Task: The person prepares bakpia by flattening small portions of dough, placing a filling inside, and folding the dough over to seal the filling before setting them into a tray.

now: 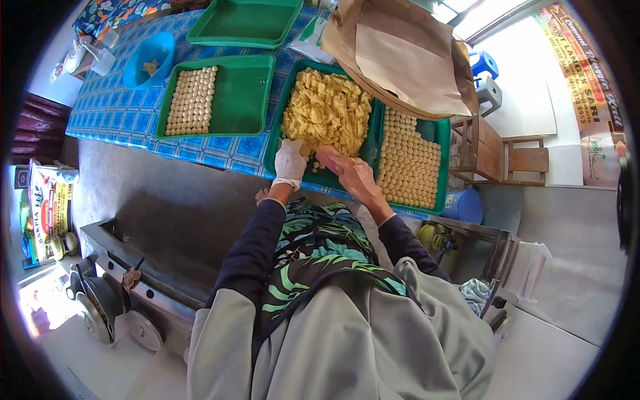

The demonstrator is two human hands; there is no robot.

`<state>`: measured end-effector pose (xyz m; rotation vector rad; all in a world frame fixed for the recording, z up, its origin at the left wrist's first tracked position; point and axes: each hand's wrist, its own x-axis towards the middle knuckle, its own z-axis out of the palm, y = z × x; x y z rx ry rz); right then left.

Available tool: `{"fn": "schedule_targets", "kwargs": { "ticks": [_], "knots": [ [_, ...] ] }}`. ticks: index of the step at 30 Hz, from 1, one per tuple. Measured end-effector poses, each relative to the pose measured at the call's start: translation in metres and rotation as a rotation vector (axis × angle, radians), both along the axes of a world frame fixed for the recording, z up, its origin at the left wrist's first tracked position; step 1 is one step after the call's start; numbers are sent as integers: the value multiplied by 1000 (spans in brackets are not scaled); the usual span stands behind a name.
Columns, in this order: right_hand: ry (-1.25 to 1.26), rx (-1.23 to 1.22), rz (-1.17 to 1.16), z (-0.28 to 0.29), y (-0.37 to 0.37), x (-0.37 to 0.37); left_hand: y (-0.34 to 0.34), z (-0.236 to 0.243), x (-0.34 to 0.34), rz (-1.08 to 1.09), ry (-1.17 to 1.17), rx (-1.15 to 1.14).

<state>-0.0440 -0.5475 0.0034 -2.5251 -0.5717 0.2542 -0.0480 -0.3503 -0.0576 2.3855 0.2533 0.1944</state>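
At the table's near edge, a green tray (272,148) holds a large heap of crumbly yellow dough-like mass (327,107). My left hand (290,164), in a thin white glove, is at the tray's near side, its fingers closed on a small yellow lump (307,149). Close beside it my right hand (352,175) reaches in from the right, its blurred fingertips almost meeting the left ones. What the right fingers hold, if anything, cannot be made out. A few small pale pieces (319,165) lie in the tray between the hands.
Right of the heap, a green tray of pale balls (408,163) stands partly under a round, paper-lined tray (407,57). To the left are another tray with rows of balls (191,103), a blue basin (150,61) and a green tray (245,23). A metal griddle (160,267) stands behind on the left.
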Motion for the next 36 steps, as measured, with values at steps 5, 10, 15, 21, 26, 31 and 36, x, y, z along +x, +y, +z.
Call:
{"fn": "schedule_targets", "kwargs": {
  "ticks": [5,10,15,21,26,31,36],
  "knots": [
    [-134,56,-9,-20,18,-2,1,10,2,-45,177,35],
    [35,26,46,-19,50,0,23,-12,-1,65,89,-211],
    [-78,-12,136,-44,50,1,29,-8,5,88,330,-522],
    [-27,-200,235,-49,73,9,34,-9,2,104,304,-458],
    [10,-142,222,-56,54,7,35,9,1,7,249,-457],
    [20,-18,180,-43,43,5,29,1,0,-52,335,-309],
    [25,-225,208,-45,26,12,26,2,0,-116,232,-243]
  ]
}}
